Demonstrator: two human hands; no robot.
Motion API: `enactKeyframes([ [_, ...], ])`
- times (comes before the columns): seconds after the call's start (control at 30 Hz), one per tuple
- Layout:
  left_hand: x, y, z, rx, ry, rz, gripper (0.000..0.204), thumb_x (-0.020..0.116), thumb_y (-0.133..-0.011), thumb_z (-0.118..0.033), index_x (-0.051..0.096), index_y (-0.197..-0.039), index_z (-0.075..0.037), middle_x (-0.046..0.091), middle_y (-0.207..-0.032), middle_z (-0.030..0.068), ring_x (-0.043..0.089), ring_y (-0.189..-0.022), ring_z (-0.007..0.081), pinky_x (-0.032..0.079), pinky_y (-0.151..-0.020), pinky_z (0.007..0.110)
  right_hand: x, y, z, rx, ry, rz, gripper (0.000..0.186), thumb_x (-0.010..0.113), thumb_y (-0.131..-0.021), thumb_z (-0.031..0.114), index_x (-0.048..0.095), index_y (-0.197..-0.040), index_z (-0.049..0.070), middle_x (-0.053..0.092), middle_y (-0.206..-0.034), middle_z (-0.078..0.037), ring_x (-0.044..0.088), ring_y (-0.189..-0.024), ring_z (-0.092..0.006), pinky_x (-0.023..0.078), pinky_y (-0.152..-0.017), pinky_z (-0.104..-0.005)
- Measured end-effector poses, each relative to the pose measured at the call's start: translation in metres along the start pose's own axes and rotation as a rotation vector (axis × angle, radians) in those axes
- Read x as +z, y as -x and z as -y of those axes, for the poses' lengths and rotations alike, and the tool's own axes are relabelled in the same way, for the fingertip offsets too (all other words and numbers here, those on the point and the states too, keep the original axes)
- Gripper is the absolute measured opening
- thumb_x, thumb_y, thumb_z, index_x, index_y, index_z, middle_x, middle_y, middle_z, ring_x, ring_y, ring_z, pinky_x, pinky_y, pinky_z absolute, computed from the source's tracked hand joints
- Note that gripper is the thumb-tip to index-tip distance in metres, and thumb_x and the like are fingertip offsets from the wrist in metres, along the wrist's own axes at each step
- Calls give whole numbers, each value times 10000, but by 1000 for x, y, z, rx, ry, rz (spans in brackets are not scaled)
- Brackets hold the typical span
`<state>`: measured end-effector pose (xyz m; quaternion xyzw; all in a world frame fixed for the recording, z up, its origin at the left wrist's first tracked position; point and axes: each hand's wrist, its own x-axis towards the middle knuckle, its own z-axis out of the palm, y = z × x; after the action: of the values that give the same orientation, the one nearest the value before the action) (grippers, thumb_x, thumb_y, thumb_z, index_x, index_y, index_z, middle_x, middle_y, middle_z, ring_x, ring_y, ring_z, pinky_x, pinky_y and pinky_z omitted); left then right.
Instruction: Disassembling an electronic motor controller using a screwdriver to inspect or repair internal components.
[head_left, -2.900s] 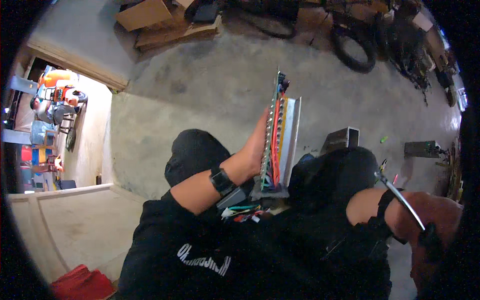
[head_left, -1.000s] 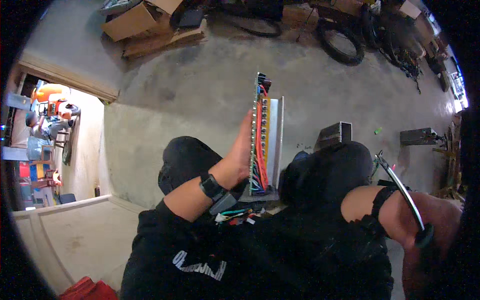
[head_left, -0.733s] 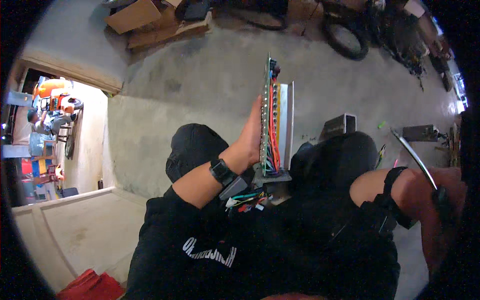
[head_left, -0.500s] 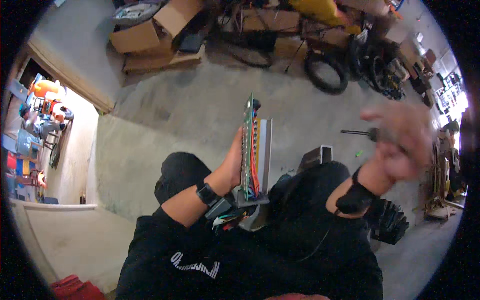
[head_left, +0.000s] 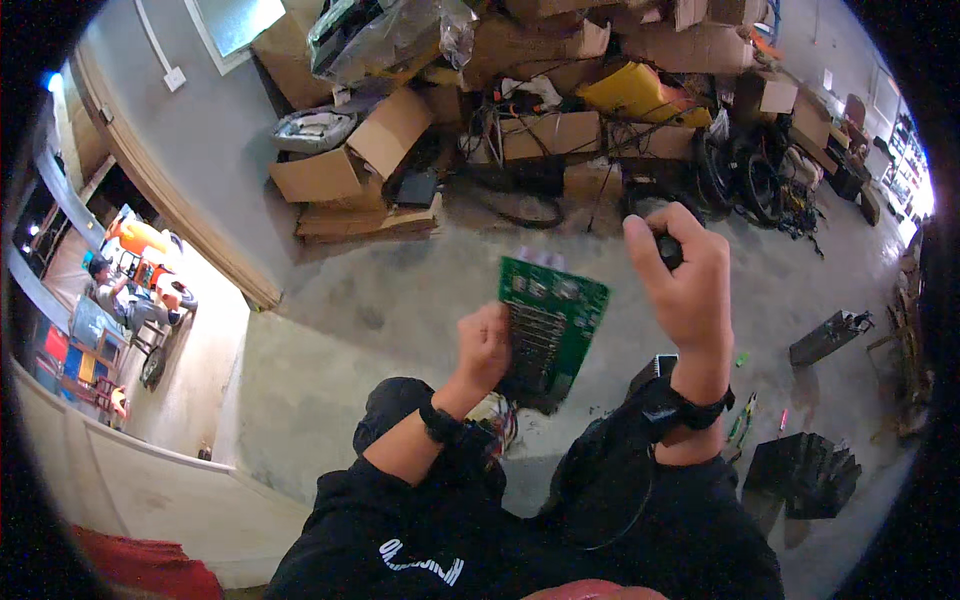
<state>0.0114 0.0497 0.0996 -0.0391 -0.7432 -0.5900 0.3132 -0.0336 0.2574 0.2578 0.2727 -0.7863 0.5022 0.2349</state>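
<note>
My left hand [head_left: 484, 345] is closed on the left edge of a green circuit board [head_left: 570, 330], held upright in front of my knees with its soldered face turned toward me. Coloured wires [head_left: 497, 420] hang below the board. My right hand [head_left: 695, 285] is raised to the right of the board, apart from it, its fingers wrapped round the black handle of a screwdriver [head_left: 669, 251]. The screwdriver's shaft is hidden now; the earlier frame shows it, blurred.
A metal case [head_left: 652, 372] stands beyond my right knee, and another [head_left: 825, 338] farther right. Black finned blocks [head_left: 803, 475] and green-handled pliers [head_left: 741, 425] lie on the floor. Cardboard boxes [head_left: 320, 178] and tyres [head_left: 760, 185] crowd the far wall. A person [head_left: 115, 290] sits beyond the doorway.
The board has turned from edge-on to showing its soldered face. My right hand has risen and moved left toward the board with the screwdriver. The view has tilted up.
</note>
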Motion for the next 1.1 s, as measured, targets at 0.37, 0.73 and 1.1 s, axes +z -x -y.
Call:
enactKeyframes([
  [0.37,-3,-39,-16,1108,-761,468,330,710,-749,-412,564,-708,-119,485,-605,14,520,-556,178,399,-517,303,2,7,-29,-238,69,409,211,659,-786,224,610,-806,19,611,-733,-215,611,-688,-396,470,-599,-447],
  [0.73,-28,-72,-29,1271,-837,661,292,632,-766,-376,540,-702,-107,447,-639,12,485,-574,167,360,-524,301,44,48,-26,-232,356,642,203,707,-710,168,622,-842,39,596,-878,-121,585,-898,-321,495,-738,-411],
  [1.1,-49,-92,-55,1257,-905,758,311,634,-719,-360,577,-815,-69,447,-650,13,481,-586,178,348,-521,311,78,43,-17,-230,350,510,216,702,-715,221,652,-822,39,619,-903,-115,581,-931,-294,523,-740,-393],
])
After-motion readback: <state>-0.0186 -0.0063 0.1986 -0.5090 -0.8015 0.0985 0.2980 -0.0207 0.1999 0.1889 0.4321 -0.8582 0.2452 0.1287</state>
